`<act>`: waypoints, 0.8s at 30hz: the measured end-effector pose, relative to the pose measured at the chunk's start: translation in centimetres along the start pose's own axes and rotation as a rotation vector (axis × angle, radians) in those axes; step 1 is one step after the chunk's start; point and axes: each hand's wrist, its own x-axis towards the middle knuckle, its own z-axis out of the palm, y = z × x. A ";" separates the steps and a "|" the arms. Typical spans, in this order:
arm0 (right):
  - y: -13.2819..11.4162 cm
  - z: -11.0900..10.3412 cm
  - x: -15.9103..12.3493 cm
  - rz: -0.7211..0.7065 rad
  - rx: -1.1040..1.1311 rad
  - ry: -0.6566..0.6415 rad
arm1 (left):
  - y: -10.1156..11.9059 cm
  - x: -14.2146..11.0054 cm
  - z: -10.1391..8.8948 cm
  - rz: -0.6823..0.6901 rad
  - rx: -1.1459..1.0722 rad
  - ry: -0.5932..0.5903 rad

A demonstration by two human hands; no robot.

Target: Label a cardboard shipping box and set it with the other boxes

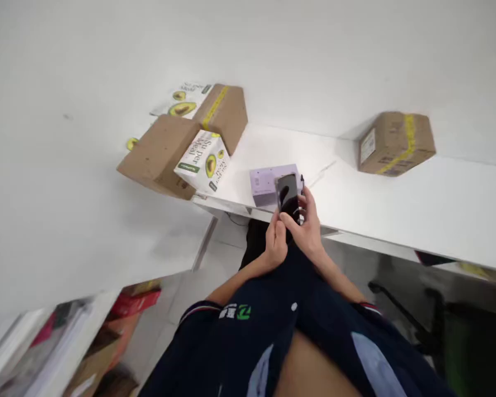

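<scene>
A dark-screened smartphone [287, 193] is held in front of my body, just over the near edge of the white desk [458, 204]. My left hand [276, 242] grips its lower left corner with the fingers curled. My right hand [308, 231] wraps its lower right side, the thumb lying across the bottom of the screen. A small dark and white item, perhaps a cord, shows by the right fingers; I cannot make it out. Behind the phone, a purple box [264, 181] lies on the desk, partly covered by the phone.
White avocado-print boxes [200, 160] and brown cartons [227, 110] are grouped at the desk's left end. A taped brown carton [397, 143] stands at the back right against the wall. Shelves with goods [107, 331] are at lower left, and a dark chair [434, 320] is at lower right.
</scene>
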 end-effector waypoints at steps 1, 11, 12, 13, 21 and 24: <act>0.0 0.2 -0.1 -0.008 -0.006 -0.010 | -0.3 -0.2 -0.5 -0.022 -0.006 0.023; -0.3 0.9 -0.7 0.015 0.363 0.070 | 1.6 0.9 -1.6 -0.278 -0.523 0.076; -0.4 1.1 -0.7 0.015 0.367 0.095 | 1.9 1.1 -1.5 -0.291 -0.536 0.079; -0.5 1.2 -0.8 0.012 0.369 0.120 | 2.1 1.2 -1.3 -0.298 -0.541 0.089; -1.2 1.6 -0.5 0.013 0.403 0.177 | 3.4 1.5 -0.3 -0.291 -0.554 0.149; -1.2 1.7 -0.4 0.028 0.411 0.162 | 3.7 1.6 -0.4 -0.294 -0.537 0.131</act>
